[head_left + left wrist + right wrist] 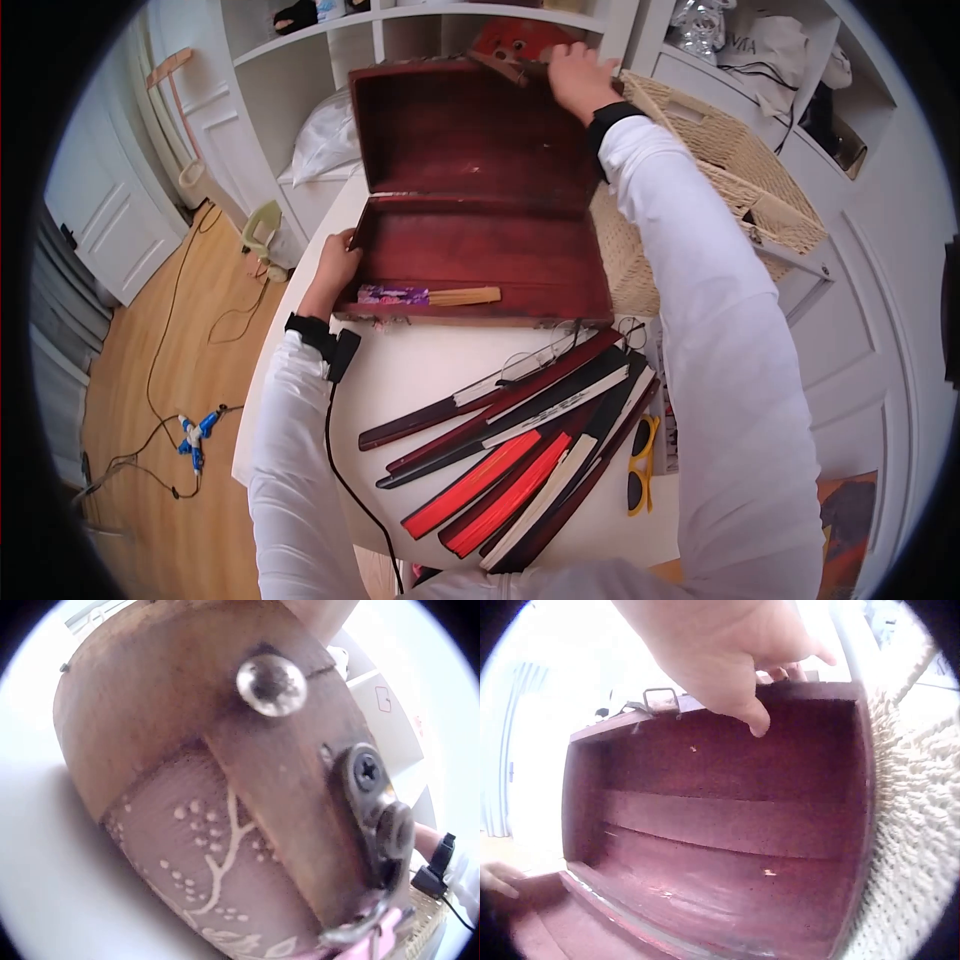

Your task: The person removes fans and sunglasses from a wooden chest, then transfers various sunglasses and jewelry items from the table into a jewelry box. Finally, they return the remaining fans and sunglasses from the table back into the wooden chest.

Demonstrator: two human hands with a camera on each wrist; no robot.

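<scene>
A dark red wooden box (480, 240) stands on the white table with its lid (470, 130) raised. My right hand (582, 80) grips the lid's upper edge near its right corner. In the right wrist view the thumb lies over the inner side of the lid and the other fingers are behind the edge. My left hand (338, 268) holds the box's left wall, fingers over the rim. Inside the box lies one folded fan (464, 296) with purple and pale wooden parts. The left wrist view shows a carved outer side with a metal stud (271, 685) and latch (379, 825).
Several folded fans (520, 440), dark, red and cream, lie spread before the box. Glasses (520, 368) rest among them, and yellow sunglasses (642, 465) lie to their right. A woven basket (625, 240) stands close at the box's right. White shelves (300, 60) rise behind.
</scene>
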